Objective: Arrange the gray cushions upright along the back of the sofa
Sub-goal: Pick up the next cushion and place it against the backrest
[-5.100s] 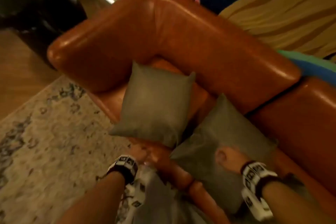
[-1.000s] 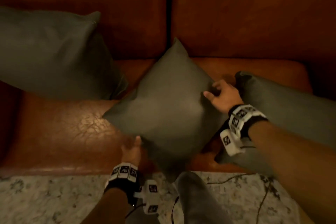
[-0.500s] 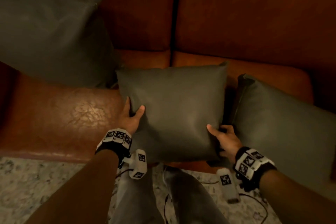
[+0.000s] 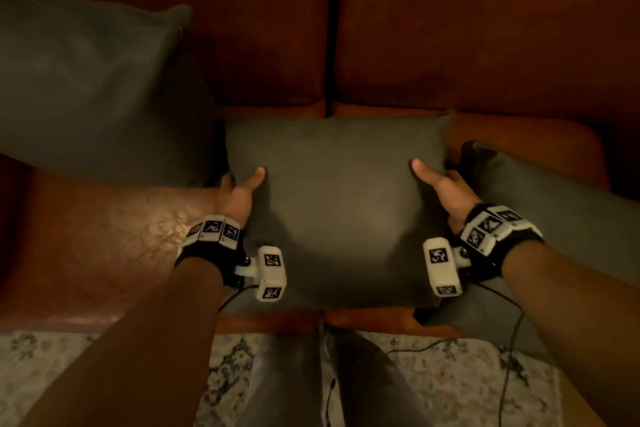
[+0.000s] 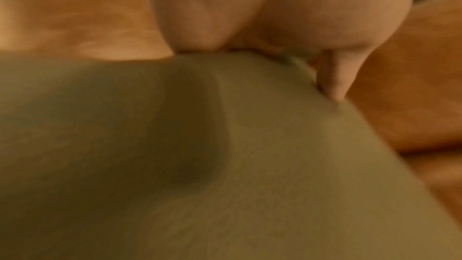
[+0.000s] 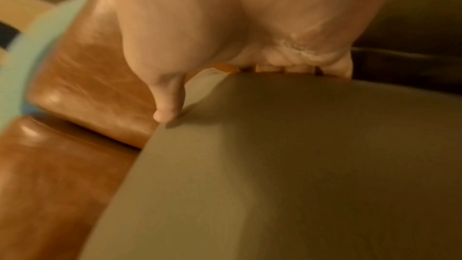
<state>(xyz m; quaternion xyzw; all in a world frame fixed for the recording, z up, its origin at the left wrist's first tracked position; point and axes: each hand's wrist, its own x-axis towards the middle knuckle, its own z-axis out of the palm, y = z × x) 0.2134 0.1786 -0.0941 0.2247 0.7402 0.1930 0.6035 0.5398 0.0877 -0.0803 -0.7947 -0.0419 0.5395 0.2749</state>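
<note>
A gray cushion [image 4: 339,204] is held square-on over the brown leather sofa [image 4: 485,28] seat, in front of the seam between the two back pads. My left hand [image 4: 239,194] grips its left edge, thumb on the front face and fingers hidden behind. My right hand [image 4: 443,184] grips the right edge the same way. The left wrist view shows the cushion [image 5: 225,165] under the thumb [image 5: 332,82]. In the right wrist view the cushion [image 6: 287,165] fills the lower right, below the thumb [image 6: 165,106]. A second gray cushion [image 4: 90,90] leans upright against the sofa back at left. A third [image 4: 554,225] lies slanted at right.
A patterned pale rug [image 4: 69,374] lies on the floor in front of the sofa. My legs in gray trousers [image 4: 311,385] stand against the seat's front edge. Thin cables [image 4: 509,357] hang from the wrist cameras. Bare seat leather [image 4: 104,246] shows at left.
The held cushion turned from a diamond tilt to square over the last second. Both hands slid up its side edges, and it moved slightly toward the sofa back.
</note>
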